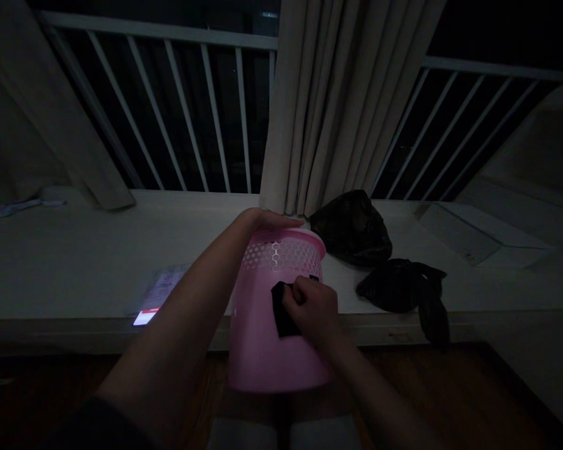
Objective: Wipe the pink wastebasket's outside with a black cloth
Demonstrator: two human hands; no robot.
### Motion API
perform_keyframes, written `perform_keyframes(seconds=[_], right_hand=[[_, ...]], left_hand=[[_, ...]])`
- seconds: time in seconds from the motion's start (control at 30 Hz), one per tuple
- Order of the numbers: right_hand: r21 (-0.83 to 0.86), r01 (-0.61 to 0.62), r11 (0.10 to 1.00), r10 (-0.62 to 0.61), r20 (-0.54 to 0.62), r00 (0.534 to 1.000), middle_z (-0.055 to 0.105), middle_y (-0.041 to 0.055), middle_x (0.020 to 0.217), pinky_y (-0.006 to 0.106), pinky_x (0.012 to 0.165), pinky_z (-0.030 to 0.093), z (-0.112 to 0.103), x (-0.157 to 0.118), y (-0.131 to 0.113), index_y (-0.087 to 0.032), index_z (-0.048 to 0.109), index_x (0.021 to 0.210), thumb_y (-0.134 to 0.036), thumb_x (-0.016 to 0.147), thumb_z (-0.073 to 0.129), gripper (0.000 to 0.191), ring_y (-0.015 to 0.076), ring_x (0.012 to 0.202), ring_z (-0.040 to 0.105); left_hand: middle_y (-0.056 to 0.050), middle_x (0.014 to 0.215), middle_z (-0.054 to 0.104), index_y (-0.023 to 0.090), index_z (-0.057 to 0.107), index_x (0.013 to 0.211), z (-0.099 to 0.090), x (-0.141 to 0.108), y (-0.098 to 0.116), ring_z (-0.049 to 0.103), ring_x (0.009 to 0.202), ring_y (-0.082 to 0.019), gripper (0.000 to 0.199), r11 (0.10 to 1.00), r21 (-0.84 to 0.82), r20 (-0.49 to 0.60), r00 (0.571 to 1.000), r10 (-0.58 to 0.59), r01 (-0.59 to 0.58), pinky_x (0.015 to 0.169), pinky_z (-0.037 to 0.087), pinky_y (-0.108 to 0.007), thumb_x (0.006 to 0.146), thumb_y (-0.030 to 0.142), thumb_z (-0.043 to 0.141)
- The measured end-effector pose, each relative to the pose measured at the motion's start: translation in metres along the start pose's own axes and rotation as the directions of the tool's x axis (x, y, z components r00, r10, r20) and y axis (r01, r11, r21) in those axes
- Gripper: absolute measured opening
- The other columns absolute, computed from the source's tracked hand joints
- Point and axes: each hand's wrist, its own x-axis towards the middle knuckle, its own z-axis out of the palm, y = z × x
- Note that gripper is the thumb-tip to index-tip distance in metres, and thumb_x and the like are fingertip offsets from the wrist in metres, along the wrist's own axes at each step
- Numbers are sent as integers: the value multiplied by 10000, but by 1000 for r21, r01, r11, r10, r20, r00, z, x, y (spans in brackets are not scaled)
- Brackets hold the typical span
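A pink plastic wastebasket [253, 331] with a honeycomb band of holes below its rim is in front of me. My left hand [269, 220] lies along the far rim of the wastebasket and holds it, with its fingers stretched to the right and partly hidden. Bunched in the fist of my right hand [316, 306] is a black cloth [284, 315]. Fist and cloth press against the near side of the wastebasket, below the holes. What is inside the wastebasket does not show.
Black plastic bags [351, 228] lie right of the wastebasket on a pale ledge [75, 262]. Farther right is a white box [485, 234]. A lit phone [145, 317] and a printed sheet [166, 284] lie left. Curtains [300, 112] and railings [178, 112] stand behind. The room is dim.
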Motion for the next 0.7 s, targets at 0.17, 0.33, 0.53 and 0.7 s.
perform_keyframes(seconds=[0.17,0.33,0.53,0.7], right_hand=[[11,6,1000,-6,-30,1000,447,-42,475,257,519,211,0,0,0,-203,386,549,-261,800,523,292,90,458,391],[19,8,1000,-7,-41,999,439,-47,476,255,515,218,0,0,1,-206,380,548,-250,800,524,293,91,456,391],[30,16,999,-14,-45,999,437,-51,475,256,514,225,1,0,1,-209,381,546,-256,805,522,299,90,452,393],[33,28,999,-27,-50,998,426,-50,473,255,511,217,1,-1,1,-207,369,549,-254,806,519,302,89,451,380]], left_hand=[[-112,883,709,189,678,1060,1,-1,3,660,919,-311,760,999,-34,13,999,-36,36,734,508,-342,717,814,412],[-117,907,713,192,642,1134,2,-5,5,656,922,-327,795,998,-19,-11,998,-63,63,773,509,-378,720,822,389],[-102,932,717,207,638,1165,1,-7,1,650,969,-316,810,999,-19,17,999,-48,48,794,500,-358,718,826,370],[-103,935,720,203,669,1122,-1,-7,-1,638,1006,-318,834,999,-20,78,997,-28,30,826,496,-368,706,852,351]])
